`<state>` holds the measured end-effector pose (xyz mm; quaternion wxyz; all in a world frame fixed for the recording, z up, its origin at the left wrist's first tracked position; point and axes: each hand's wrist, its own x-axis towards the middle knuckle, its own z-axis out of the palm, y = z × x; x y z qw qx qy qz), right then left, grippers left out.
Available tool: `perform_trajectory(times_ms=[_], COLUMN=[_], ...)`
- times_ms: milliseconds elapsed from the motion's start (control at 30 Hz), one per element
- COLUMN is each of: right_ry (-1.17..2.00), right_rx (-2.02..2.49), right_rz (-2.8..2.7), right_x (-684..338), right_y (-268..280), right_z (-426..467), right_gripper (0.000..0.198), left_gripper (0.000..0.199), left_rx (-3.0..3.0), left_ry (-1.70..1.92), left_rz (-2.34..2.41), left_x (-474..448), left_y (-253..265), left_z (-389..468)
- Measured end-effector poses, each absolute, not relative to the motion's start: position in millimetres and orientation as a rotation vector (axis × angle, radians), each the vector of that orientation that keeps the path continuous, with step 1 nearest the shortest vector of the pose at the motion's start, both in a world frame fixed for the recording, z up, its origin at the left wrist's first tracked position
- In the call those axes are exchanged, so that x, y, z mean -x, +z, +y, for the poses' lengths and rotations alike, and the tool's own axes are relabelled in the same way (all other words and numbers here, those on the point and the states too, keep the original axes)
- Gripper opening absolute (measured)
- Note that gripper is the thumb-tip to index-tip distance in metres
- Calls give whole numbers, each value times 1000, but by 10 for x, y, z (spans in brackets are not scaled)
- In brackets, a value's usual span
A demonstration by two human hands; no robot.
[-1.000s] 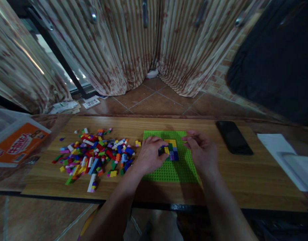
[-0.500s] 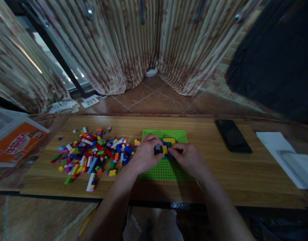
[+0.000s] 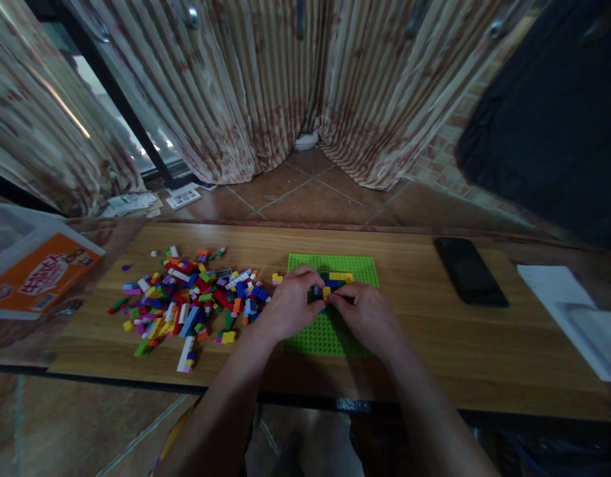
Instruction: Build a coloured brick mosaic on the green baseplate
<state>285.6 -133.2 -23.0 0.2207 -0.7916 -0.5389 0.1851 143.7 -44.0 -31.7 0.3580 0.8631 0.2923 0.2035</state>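
Head: right hand [image 3: 369, 311] has been brought to the bricks [image 3: 327, 292]; both hands are now engaged.
Left hand [image 3: 289, 301]: curled around bricks.
Right hand: pinched nearly together; hold cannot be told.

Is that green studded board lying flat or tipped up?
Flat: the green board lies studs-up on the wooden table.

back: striped curtains [image 3: 256, 99] with reddish blotches | left: dark-framed window glass [image 3: 134, 144], bright patches | right: brick-patterned wall [image 3: 447, 156] | floor: brown tiles [image 3: 285, 199] | furniture: wood-grain worktop [image 3: 425, 358] | light: dim
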Motion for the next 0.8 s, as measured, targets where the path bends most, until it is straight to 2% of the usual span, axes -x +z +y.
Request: perform_trajectory(times_ms=[367, 800], right_ry=[460, 568], right_rx=[2308, 2195], right_rz=[-1595, -1462], right_x=[-2805, -2820], right_y=[-180, -223], right_z=[-1338, -1367], right_gripper=[32, 24], left_gripper=[18, 17], left_rx=[-2207, -2176], left_ry=[544, 567], left_rz=[793, 833], left_x=[-1442, -1424], left_y=[-323, -332], left_z=[-453, -488])
